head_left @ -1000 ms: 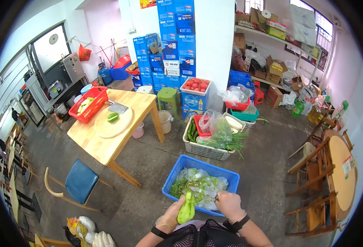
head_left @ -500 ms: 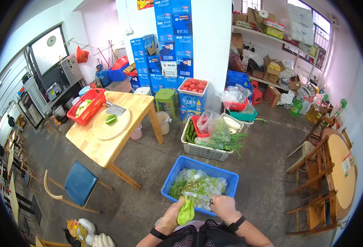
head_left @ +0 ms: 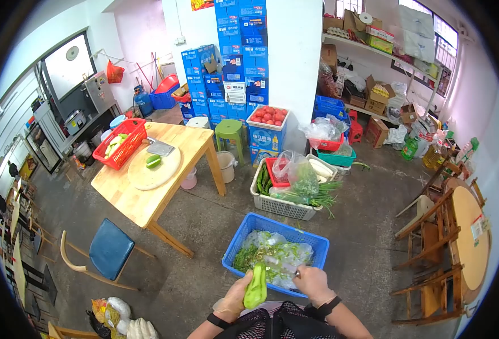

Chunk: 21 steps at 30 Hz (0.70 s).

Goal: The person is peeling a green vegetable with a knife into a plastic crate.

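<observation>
Indoors — blue crate [head_left: 283,230] on grey floor [head_left: 362,243] — left fingers [head_left: 242,284] around green vegetable [head_left: 255,291], right fingers [head_left: 304,277] around knife [head_left: 279,263]

Wore thin, see-through gloves [head_left: 224,307], look at that, over left hand [head_left: 237,292] and right hand [head_left: 314,284] alike! Showed creases and loose cuffs at the wrists. Sported a plain black wristband [head_left: 219,321] on the left, then matched it with a dark strap [head_left: 329,306] on the right! Kept both forearms bare. And down front, wore a black garment [head_left: 303,324], patterned with small mesh holes and marked by a dark line down the middle.
</observation>
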Each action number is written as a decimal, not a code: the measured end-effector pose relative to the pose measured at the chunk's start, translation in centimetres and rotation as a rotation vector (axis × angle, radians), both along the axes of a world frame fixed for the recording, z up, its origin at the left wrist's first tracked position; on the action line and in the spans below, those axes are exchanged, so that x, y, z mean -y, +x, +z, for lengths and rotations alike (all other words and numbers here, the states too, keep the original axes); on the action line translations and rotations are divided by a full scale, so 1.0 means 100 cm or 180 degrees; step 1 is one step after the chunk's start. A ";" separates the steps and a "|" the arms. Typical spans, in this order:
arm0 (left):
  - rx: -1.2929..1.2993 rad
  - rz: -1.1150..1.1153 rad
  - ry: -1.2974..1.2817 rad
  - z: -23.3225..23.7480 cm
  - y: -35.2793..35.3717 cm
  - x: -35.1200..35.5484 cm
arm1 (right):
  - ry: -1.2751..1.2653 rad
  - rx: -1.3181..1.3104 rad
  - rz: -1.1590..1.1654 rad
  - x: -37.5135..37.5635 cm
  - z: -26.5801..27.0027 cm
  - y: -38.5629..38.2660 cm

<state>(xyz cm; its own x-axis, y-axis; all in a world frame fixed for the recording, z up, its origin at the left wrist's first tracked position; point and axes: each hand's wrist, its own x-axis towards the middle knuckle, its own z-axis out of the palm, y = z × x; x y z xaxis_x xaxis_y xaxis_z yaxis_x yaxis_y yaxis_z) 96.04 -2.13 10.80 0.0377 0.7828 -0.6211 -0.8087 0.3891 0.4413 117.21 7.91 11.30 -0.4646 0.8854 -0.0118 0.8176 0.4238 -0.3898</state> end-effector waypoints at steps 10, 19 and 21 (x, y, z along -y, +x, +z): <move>0.0118 0.0296 0.0047 0.001 0.001 -0.007 | -0.0139 -0.0200 0.1031 0.019 0.032 -0.017; 0.0051 0.0144 -0.0050 -0.005 -0.008 0.000 | -0.0005 0.0116 0.0001 0.001 0.021 -0.006; -0.0179 -0.0127 0.0248 0.004 -0.008 0.003 | 0.0011 0.0019 0.0079 0.005 0.024 -0.012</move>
<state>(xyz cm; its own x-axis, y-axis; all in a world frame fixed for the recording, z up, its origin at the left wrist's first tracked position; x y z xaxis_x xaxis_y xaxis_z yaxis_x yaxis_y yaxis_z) 95.28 -2.43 11.21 0.0366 0.8274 -0.5604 -0.7663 0.3832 0.5157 116.03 7.39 13.72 -0.4864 0.8736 -0.0117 0.8091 0.4454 -0.3834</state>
